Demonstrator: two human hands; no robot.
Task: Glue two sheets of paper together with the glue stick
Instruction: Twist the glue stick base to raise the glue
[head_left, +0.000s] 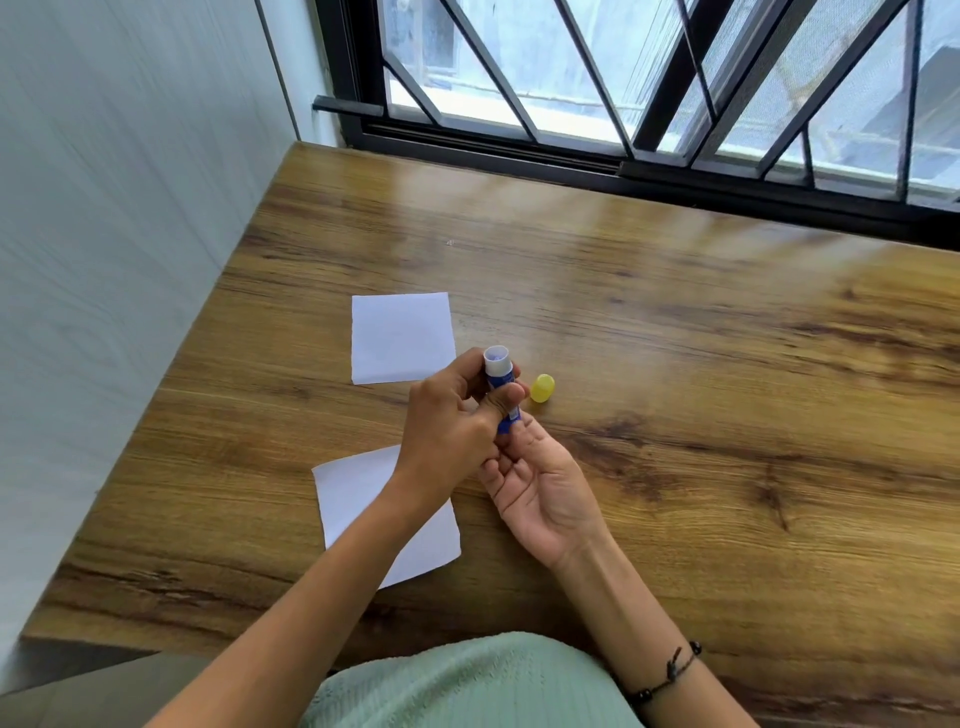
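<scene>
An uncapped blue and white glue stick (497, 370) stands upright above the table, its open end up. My left hand (452, 431) is wrapped around its barrel, thumb across the front. The fingertips of my right hand (540, 483) pinch the stick's bottom end, palm turned up. The yellow cap (542, 388) lies on the wood just right of the stick. One white sheet of paper (401, 338) lies flat beyond my hands. A second white sheet (358, 499) lies nearer, partly hidden under my left forearm.
The wooden table (701, 364) meets a white wall (114, 208) on the left and a barred window (623, 93) at the back. Its front edge runs along my lap, where green cloth (467, 686) shows.
</scene>
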